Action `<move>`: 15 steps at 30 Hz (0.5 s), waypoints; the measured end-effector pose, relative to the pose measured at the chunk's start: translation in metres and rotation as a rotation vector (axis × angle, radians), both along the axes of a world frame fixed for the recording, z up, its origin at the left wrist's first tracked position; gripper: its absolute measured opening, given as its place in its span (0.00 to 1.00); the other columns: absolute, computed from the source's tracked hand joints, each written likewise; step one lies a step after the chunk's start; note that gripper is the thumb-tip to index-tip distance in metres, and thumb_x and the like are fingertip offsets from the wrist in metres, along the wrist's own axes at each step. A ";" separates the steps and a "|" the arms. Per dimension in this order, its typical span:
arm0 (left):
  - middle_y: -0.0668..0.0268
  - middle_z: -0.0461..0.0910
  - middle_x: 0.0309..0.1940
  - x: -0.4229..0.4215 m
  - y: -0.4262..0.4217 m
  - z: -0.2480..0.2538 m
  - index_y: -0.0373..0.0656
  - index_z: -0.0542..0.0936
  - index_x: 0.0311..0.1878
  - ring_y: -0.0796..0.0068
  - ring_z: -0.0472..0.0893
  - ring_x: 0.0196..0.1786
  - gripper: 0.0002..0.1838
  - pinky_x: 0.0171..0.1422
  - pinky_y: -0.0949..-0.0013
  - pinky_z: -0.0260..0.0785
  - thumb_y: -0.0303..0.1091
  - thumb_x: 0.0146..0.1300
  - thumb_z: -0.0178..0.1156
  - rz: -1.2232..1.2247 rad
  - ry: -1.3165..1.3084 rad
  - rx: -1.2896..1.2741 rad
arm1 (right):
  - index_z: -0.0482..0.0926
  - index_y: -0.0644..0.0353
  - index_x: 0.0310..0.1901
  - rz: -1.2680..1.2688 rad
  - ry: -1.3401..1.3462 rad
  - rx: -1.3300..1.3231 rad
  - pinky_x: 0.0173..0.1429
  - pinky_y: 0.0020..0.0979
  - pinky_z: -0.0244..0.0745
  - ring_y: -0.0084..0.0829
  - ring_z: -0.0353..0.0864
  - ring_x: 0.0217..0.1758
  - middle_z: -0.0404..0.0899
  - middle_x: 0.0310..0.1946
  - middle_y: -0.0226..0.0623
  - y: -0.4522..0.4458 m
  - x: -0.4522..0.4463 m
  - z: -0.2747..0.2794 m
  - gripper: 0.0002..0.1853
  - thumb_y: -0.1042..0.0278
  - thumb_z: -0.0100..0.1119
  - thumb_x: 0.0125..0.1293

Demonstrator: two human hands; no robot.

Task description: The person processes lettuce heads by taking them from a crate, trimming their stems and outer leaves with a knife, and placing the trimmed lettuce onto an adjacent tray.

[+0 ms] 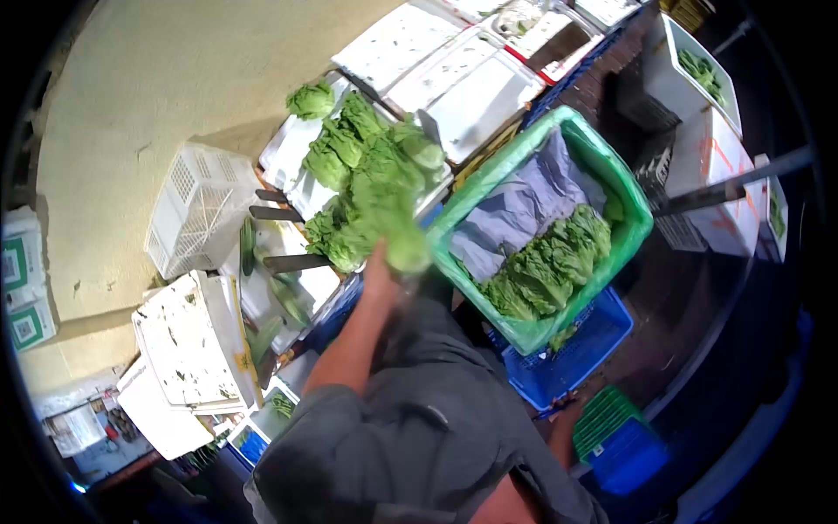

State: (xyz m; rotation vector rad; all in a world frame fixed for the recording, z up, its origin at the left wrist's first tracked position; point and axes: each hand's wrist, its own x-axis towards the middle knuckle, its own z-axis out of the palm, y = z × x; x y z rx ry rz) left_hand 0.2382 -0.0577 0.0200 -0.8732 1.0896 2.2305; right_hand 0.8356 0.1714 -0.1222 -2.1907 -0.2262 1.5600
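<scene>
Lettuce head [407, 248], its axis blurred, is gripped in the left hand [380, 262], just left of the green-lined crate [525, 334]. Right hand [567, 414], grip indiscernible, lies farther off beside the blue basket [602, 341].

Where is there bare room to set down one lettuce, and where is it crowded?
Bare: the white box top between the lettuce heap and the red-rimmed box; also the greyish paper beside the packed lettuces in the green-lined crate. Crowded: the heap by the left hand.
</scene>
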 end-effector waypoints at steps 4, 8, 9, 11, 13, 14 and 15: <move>0.55 0.76 0.59 -0.057 -0.072 -0.059 0.39 0.68 0.66 0.56 0.78 0.59 0.29 0.59 0.48 0.76 0.41 0.68 0.63 0.114 0.168 -0.142 | 0.74 0.52 0.43 0.007 -0.097 -0.111 0.24 0.34 0.69 0.26 0.64 0.19 0.64 0.22 0.26 0.015 -0.026 -0.014 0.31 0.29 0.41 0.69; 0.55 0.72 0.63 -0.104 -0.086 -0.093 0.38 0.62 0.69 0.56 0.75 0.63 0.39 0.60 0.46 0.74 0.42 0.61 0.71 0.100 0.127 -0.310 | 0.78 0.52 0.41 0.075 -0.081 -0.052 0.26 0.35 0.72 0.29 0.64 0.17 0.65 0.20 0.28 0.017 -0.113 0.041 0.33 0.27 0.40 0.70; 0.55 0.71 0.64 -0.114 -0.083 -0.102 0.38 0.61 0.70 0.56 0.74 0.64 0.41 0.61 0.47 0.74 0.43 0.60 0.72 0.065 0.084 -0.367 | 0.78 0.53 0.42 0.079 -0.065 -0.038 0.26 0.36 0.72 0.29 0.64 0.17 0.65 0.19 0.28 0.017 -0.126 0.046 0.33 0.27 0.40 0.70; 0.55 0.71 0.63 -0.133 -0.081 -0.141 0.35 0.67 0.65 0.53 0.77 0.60 0.40 0.61 0.49 0.74 0.48 0.57 0.74 -0.016 0.072 -0.459 | 0.78 0.53 0.43 0.109 -0.045 -0.021 0.26 0.36 0.71 0.29 0.64 0.17 0.66 0.19 0.28 0.016 -0.146 0.052 0.34 0.26 0.40 0.70; 0.54 0.67 0.68 -0.141 -0.072 -0.131 0.39 0.66 0.68 0.51 0.77 0.59 0.44 0.59 0.49 0.75 0.52 0.55 0.74 -0.191 -0.088 -0.481 | 0.77 0.53 0.44 0.164 -0.035 -0.015 0.26 0.36 0.71 0.28 0.66 0.19 0.66 0.19 0.27 0.016 -0.161 0.058 0.34 0.25 0.39 0.70; 0.54 0.62 0.71 -0.148 -0.072 -0.124 0.42 0.64 0.71 0.51 0.77 0.57 0.47 0.55 0.49 0.75 0.56 0.55 0.73 -0.292 -0.157 -0.538 | 0.77 0.53 0.45 0.164 -0.042 -0.005 0.26 0.36 0.71 0.28 0.66 0.18 0.67 0.19 0.27 0.016 -0.169 0.061 0.34 0.26 0.40 0.70; 0.54 0.58 0.74 -0.154 -0.072 -0.116 0.45 0.62 0.74 0.50 0.78 0.56 0.50 0.51 0.49 0.76 0.60 0.55 0.72 -0.399 -0.224 -0.587 | 0.77 0.53 0.46 0.158 -0.046 0.003 0.26 0.36 0.71 0.28 0.66 0.18 0.67 0.19 0.27 0.014 -0.177 0.062 0.34 0.26 0.40 0.70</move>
